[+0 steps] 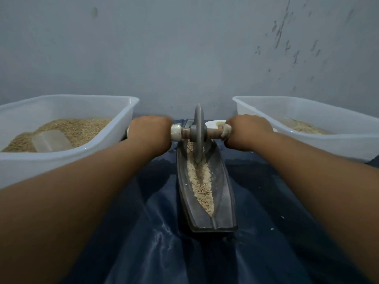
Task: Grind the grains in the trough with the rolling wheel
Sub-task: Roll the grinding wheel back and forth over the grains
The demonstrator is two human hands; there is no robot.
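Observation:
A long dark boat-shaped trough [224, 193] lies lengthwise in front of me on a dark blue cloth. Pale crushed grains [202, 181] fill its groove. A grey rolling wheel [198, 132] stands upright in the far part of the groove, on a wooden axle with pale wrapped ends. My left hand [150, 133] grips the left end of the axle. My right hand [247, 132] grips the right end. Both arms stretch forward on either side of the trough.
A white plastic tub [67, 160] at the left holds brown grains and a clear scoop [51, 141]. Another white tub [328, 142] at the right holds some grain. A small white dish [215, 124] sits behind the wheel. A grey wall rises close behind.

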